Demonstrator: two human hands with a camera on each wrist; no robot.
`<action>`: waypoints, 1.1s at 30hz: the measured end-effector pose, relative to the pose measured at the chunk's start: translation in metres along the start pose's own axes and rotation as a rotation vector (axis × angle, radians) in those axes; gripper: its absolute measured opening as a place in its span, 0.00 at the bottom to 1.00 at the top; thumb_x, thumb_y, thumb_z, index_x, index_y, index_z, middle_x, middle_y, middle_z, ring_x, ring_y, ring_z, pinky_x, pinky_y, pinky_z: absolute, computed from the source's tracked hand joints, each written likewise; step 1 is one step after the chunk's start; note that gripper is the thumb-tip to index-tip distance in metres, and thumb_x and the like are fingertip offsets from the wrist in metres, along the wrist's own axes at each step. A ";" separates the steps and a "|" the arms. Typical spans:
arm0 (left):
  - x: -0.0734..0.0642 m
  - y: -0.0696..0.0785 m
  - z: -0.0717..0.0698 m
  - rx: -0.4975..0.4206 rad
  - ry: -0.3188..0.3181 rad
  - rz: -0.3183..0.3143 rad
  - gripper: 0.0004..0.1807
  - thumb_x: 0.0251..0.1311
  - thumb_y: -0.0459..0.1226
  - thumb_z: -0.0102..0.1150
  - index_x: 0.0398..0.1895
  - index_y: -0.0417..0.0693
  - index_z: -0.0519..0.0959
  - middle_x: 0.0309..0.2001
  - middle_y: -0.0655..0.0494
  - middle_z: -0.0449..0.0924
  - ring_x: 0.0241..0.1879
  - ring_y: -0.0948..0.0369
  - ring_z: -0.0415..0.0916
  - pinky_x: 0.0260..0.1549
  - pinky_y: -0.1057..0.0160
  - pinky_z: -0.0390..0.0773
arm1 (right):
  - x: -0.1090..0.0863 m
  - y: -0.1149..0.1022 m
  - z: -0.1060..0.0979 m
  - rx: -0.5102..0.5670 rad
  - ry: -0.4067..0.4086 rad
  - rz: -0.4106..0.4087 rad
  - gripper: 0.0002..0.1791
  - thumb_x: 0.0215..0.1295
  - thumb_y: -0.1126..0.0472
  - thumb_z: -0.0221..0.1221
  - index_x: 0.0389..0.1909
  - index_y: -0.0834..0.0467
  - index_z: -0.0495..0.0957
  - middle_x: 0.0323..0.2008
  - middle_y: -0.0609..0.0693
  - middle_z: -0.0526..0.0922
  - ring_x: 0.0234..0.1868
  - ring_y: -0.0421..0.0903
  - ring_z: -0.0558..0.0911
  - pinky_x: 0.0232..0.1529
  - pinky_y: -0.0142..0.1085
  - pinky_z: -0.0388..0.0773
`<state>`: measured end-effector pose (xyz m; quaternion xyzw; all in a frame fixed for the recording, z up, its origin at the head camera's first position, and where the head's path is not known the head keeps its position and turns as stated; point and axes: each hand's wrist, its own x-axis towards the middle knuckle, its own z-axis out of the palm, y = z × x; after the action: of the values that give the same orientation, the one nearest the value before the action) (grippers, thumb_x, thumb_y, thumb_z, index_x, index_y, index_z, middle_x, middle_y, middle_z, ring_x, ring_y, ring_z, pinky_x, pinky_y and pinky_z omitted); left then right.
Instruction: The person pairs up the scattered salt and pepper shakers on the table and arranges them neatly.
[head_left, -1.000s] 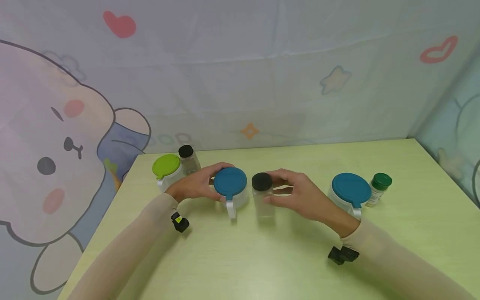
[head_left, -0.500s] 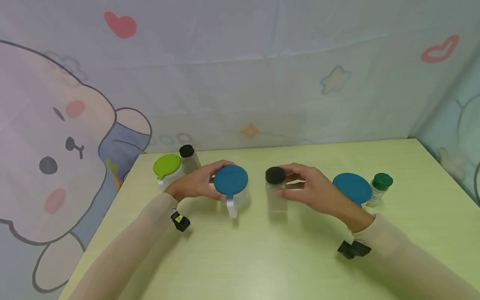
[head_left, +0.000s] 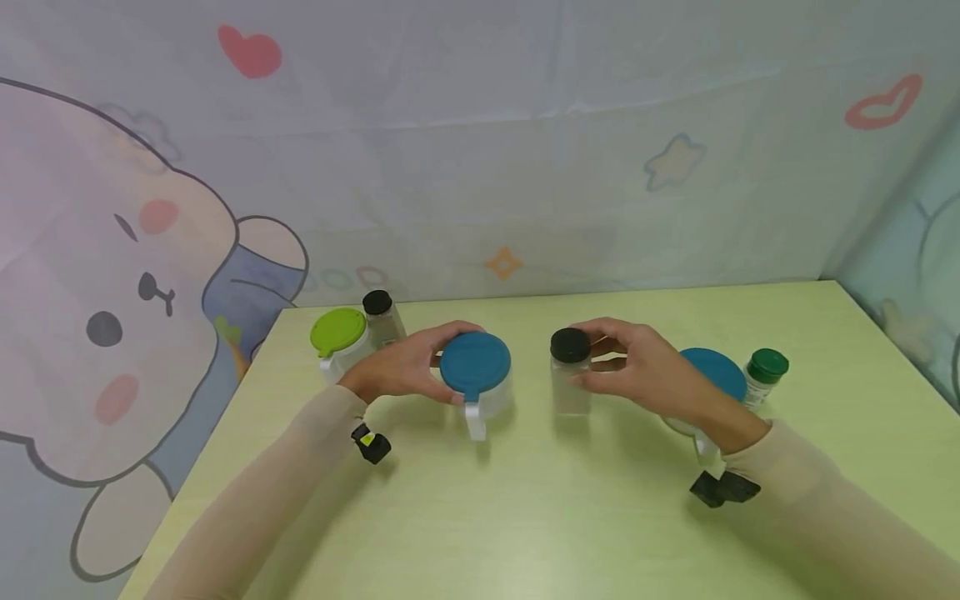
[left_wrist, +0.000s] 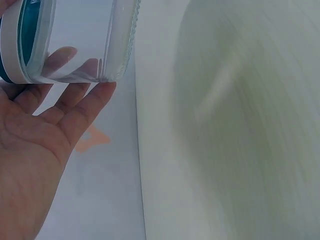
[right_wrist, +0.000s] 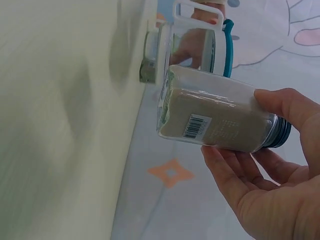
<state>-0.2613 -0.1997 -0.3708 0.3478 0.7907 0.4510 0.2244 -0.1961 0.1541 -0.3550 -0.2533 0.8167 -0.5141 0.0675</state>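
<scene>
My left hand [head_left: 405, 367] grips a clear jar with a blue lid [head_left: 476, 364] and a white handle that points toward me. In the left wrist view the glass body [left_wrist: 80, 40] of that jar stands off from the table, with its shadow beside it. To its right, my right hand [head_left: 637, 371] holds a spice jar [head_left: 570, 390] with a black cap between thumb and fingers. Greyish-brown powder fills most of the spice jar [right_wrist: 215, 120] in the right wrist view, and a barcode label shows on its side. Its base is raised above the table; a gap separates the two jars.
At the back left stand a green-lidded jar [head_left: 339, 332] and another black-capped jar [head_left: 384, 321]. On the right, a second blue-lidded jar [head_left: 712, 371] is partly hidden by my right forearm, beside a green-capped bottle [head_left: 767, 367]. A printed cloth [head_left: 480, 150] hangs behind the table.
The right hand has carried the spice jar rightward and slightly up, widening the gap to the blue-lidded jar. My left hand and its jar have shifted slightly right.
</scene>
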 end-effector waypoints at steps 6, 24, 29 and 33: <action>0.003 0.004 0.004 0.002 -0.012 0.018 0.44 0.49 0.40 0.79 0.71 0.61 0.67 0.66 0.58 0.72 0.64 0.56 0.71 0.64 0.50 0.74 | -0.002 0.000 -0.012 0.009 -0.013 -0.024 0.28 0.61 0.62 0.72 0.61 0.58 0.75 0.55 0.54 0.81 0.56 0.55 0.81 0.50 0.36 0.84; 0.014 0.013 0.018 0.041 -0.044 0.043 0.44 0.48 0.42 0.79 0.70 0.62 0.67 0.65 0.61 0.72 0.65 0.58 0.70 0.63 0.51 0.74 | -0.008 0.004 -0.031 -0.084 -0.026 -0.018 0.28 0.61 0.60 0.72 0.62 0.55 0.76 0.55 0.50 0.81 0.55 0.52 0.82 0.51 0.36 0.83; 0.017 0.014 0.020 0.046 -0.041 0.052 0.44 0.48 0.42 0.79 0.70 0.62 0.67 0.65 0.60 0.72 0.64 0.57 0.70 0.63 0.50 0.74 | -0.009 0.004 -0.036 -0.101 -0.031 -0.008 0.29 0.62 0.60 0.72 0.64 0.56 0.75 0.56 0.52 0.80 0.55 0.52 0.81 0.52 0.34 0.82; 0.021 0.015 0.021 0.050 -0.047 0.059 0.44 0.49 0.42 0.79 0.70 0.62 0.67 0.65 0.60 0.72 0.64 0.57 0.70 0.63 0.51 0.74 | -0.010 0.002 -0.039 -0.133 -0.027 0.014 0.30 0.62 0.59 0.71 0.64 0.58 0.74 0.56 0.53 0.81 0.56 0.52 0.82 0.51 0.32 0.82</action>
<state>-0.2553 -0.1669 -0.3690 0.3871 0.7857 0.4292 0.2206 -0.2031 0.1912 -0.3405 -0.2584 0.8499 -0.4546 0.0653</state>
